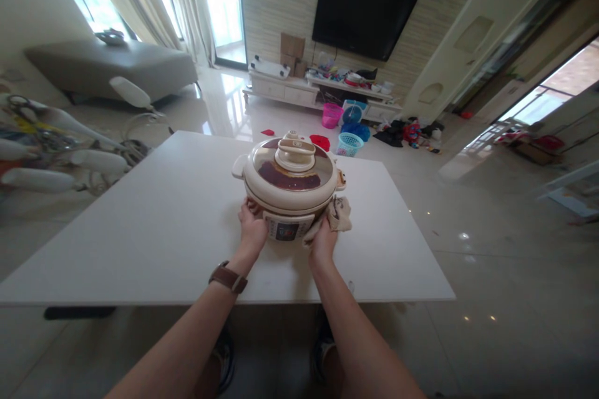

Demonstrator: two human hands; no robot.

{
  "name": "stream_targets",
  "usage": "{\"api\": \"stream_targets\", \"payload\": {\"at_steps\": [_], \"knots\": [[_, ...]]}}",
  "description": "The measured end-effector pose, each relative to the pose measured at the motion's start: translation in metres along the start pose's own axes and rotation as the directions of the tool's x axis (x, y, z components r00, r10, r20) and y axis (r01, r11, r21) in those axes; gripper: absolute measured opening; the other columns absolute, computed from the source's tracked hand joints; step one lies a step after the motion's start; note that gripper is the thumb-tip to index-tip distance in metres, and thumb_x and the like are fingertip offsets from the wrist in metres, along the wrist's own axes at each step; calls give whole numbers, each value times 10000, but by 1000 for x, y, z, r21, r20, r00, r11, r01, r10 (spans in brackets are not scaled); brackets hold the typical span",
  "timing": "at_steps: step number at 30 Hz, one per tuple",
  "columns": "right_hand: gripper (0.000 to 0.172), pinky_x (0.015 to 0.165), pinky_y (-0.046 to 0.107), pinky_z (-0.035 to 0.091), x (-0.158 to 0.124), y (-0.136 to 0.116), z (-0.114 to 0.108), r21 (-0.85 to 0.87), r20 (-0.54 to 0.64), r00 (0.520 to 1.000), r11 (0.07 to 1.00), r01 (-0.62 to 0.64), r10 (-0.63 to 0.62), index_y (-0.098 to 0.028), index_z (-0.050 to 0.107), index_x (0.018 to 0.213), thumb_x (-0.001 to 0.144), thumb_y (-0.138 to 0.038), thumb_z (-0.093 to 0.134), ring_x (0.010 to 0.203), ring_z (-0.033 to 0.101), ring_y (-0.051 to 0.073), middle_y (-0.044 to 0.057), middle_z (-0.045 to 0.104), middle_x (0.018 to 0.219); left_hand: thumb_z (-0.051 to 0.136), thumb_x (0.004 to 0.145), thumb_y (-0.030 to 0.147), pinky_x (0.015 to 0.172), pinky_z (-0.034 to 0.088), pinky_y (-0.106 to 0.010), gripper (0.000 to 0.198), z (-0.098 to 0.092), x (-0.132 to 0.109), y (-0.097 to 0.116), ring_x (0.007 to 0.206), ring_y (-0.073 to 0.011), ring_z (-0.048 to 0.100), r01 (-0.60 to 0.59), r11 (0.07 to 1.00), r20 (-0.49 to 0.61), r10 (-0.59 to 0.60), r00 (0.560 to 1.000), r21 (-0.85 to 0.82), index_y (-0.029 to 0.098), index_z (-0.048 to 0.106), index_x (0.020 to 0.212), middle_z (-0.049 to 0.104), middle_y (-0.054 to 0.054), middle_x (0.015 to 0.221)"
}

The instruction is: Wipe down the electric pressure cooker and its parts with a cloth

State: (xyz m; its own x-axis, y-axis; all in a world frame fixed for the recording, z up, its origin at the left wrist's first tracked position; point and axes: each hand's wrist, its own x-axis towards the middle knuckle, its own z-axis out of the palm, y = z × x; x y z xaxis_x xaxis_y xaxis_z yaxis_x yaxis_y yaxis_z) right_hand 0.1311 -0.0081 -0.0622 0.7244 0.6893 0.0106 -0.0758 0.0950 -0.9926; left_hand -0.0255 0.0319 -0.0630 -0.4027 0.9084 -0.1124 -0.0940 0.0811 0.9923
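Note:
A cream electric cooking pot [289, 202] is in the middle of the head view, over the white table [196, 243]. Its glass-windowed lid [291, 177] is on, with a large cream knob on top and dark brown visible through the glass. A control panel [287, 230] faces me. My left hand [253, 225] grips the lower left side of the pot, fingers partly hidden beneath it. On the other side, my right hand [322, 240] is closed on a beige cloth [339, 214] and presses against the pot's lower right. Whether the base touches the tabletop I cannot tell.
White chairs [98, 162] crowd the table's left edge. Beyond it, a pink basket [332, 115] and a light blue basket [349, 144] stand on the floor before a cluttered low cabinet [283, 92]. A grey bench [116, 65] stands by the windows.

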Motion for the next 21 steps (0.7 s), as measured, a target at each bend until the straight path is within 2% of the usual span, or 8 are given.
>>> {"api": "stream_targets", "payload": {"at_steps": [3, 7, 11, 13, 16, 19, 21], "knots": [[572, 996, 377, 584, -1, 0, 3, -26, -57, 996, 997, -73, 71, -149, 686, 1300, 917, -557, 565, 1253, 693, 251, 157, 741, 1332, 598, 556, -21, 1192, 504, -467, 939, 0, 0, -2, 1252, -246, 645, -20, 1000, -1, 20, 1000, 0, 259, 494, 1446, 519, -108, 1423], [570, 1007, 389, 581, -13, -2, 5, -17, -46, 998, 999, -34, 33, -138, 697, 1292, 926, -559, 577, 1301, 667, 274, 179, 741, 1344, 591, 561, -11, 1213, 478, -471, 945, 0, 0, -6, 1273, -247, 624, -53, 998, 6, 53, 999, 28, 248, 482, 1463, 514, -112, 1412], [541, 1080, 406, 548, -1, -6, 2, -7, -60, 998, 1000, -14, 14, -156, 694, 1292, 910, -522, 581, 1306, 674, 255, 162, 731, 1376, 590, 567, -1, 1227, 460, -466, 948, 1, -1, -6, 1319, -252, 596, -56, 998, 3, 56, 998, 37, 252, 478, 1474, 501, -111, 1422], [509, 1064, 410, 559, 1, -6, 1, -32, -66, 997, 999, -36, 34, -157, 712, 1219, 903, -534, 582, 1287, 687, 259, 158, 758, 1312, 585, 567, 2, 1240, 442, -475, 946, 0, -2, -6, 1341, -259, 574, -70, 996, 8, 70, 998, 57, 253, 483, 1473, 511, -106, 1405], [479, 1053, 409, 567, -13, -5, 1, -53, -43, 999, 998, -21, 19, -164, 731, 1134, 913, -563, 585, 1295, 682, 271, 151, 794, 1206, 566, 562, -2, 1258, 415, -490, 964, -1, -3, -6, 1347, -268, 560, -84, 992, 10, 83, 996, 94, 233, 474, 1491, 517, -113, 1393], [479, 1075, 401, 558, -24, -4, 2, -26, -28, 1000, 1000, 5, -6, -166, 741, 1146, 922, -567, 602, 1325, 666, 272, 149, 799, 1192, 562, 562, -8, 1268, 396, -500, 982, -2, -4, -8, 1361, -277, 554, -96, 989, 6, 96, 995, 108, 231, 463, 1509, 547, -111, 1366], [520, 1091, 418, 554, -20, -4, 2, 14, -56, 998, 1000, -20, 21, -160, 733, 1217, 901, -559, 630, 1331, 664, 275, 152, 776, 1276, 572, 566, -8, 1258, 410, -490, 970, -2, -4, -9, 1367, -276, 556, -107, 989, 10, 107, 994, 97, 248, 479, 1498, 572, -100, 1340]]}}
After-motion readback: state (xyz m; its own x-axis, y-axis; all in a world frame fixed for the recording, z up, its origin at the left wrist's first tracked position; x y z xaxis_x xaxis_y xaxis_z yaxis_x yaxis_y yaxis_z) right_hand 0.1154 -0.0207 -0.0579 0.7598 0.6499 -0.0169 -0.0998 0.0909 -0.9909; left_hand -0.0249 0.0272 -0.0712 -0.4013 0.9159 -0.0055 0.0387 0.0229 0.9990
